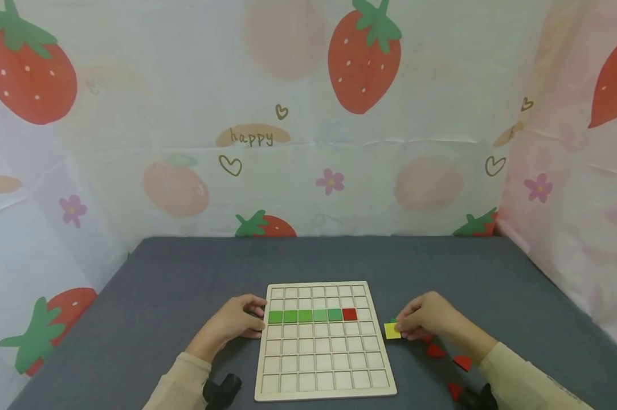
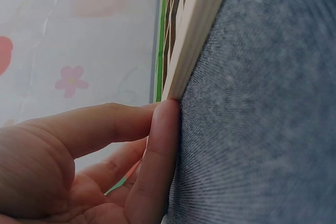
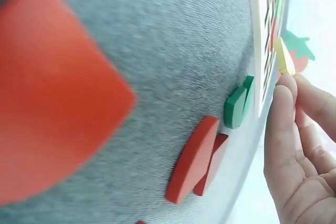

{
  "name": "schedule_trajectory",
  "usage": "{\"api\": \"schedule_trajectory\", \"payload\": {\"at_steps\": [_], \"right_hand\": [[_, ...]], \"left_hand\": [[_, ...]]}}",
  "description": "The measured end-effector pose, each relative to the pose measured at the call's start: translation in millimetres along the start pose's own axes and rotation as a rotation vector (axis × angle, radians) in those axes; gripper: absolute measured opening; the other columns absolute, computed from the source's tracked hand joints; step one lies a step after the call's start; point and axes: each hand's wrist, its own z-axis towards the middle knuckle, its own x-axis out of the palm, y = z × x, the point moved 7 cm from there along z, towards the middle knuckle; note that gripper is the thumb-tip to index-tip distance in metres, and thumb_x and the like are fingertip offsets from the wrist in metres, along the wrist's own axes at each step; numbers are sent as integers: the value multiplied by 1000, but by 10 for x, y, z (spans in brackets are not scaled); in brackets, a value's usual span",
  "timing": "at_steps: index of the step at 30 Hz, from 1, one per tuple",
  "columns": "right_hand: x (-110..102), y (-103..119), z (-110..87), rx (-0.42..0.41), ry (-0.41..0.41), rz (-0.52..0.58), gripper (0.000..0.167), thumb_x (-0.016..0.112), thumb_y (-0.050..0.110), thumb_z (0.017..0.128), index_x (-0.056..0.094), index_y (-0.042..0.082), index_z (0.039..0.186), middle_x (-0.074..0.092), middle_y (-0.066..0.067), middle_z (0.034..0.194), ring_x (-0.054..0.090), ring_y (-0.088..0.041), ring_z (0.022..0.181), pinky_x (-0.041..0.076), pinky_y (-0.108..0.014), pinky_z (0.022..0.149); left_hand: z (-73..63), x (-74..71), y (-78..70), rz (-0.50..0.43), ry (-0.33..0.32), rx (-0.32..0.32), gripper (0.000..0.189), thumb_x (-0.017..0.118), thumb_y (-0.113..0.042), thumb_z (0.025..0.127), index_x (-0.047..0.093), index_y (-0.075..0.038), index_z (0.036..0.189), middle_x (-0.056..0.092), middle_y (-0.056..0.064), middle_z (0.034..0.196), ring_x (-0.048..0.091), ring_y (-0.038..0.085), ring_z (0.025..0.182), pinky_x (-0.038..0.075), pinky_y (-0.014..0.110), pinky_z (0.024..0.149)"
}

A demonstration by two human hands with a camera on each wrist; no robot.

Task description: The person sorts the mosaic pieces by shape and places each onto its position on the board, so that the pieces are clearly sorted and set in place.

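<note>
A wooden grid board (image 1: 323,397) lies on the cloth, one of its rows holding several square green tiles (image 1: 305,316) and a red tile (image 1: 349,314) at the right end. My left hand (image 1: 231,320) is at the board's left side, thumb and fingertips holding its edge, close down to the cloth in the left wrist view. Just off the board's right edge, my right hand (image 1: 423,316) pinches a yellow square tile (image 1: 392,331) between thumb and fingers. Green pieces (image 3: 235,107) lie on the cloth near that hand, partly hidden behind it in the head view.
Several red pieces with a curved side (image 1: 462,363) are scattered to the right of the board, around the right forearm. A dark grey cloth (image 1: 195,262) covers the table. Strawberry-print curtains (image 1: 298,114) hang behind it and along both sides.
</note>
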Motion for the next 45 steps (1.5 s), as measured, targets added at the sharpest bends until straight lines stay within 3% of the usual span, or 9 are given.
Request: {"api": "schedule_trajectory", "payload": {"at_steps": [12,20,34,45], "right_hand": [[76,121,219,43,-60,49,16,79,8,83,76,-3,93,73,-8,78,68,-14,64,62,-30,64],[134,161,340,50,-57,94,14,78,6,83,76,-4,93,74,-8,76,68,-13,62,62,-29,64],[215,215,417,-1,-13,108,17,76,5,84,75,-7,96,74,-10,78,70,-13,65,62,-30,66],[271,245,450,-9,-37,99,14,76,0,83,74,-9,93,74,-9,73,69,-13,61,62,-30,63]], "left_hand": [[6,-8,12,-25,-18,-9,50,69,13,80,59,6,128,56,14,99,60,19,72,61,33,64],[-4,-3,-6,-17,-9,-2,51,70,12,80,58,7,129,56,15,100,60,20,73,61,34,64],[34,1,26,-5,11,-1,51,69,11,82,56,7,131,54,16,103,60,20,76,61,35,66],[21,3,9,-8,6,-4,51,69,12,81,56,8,130,54,16,102,61,20,75,61,35,66]]}}
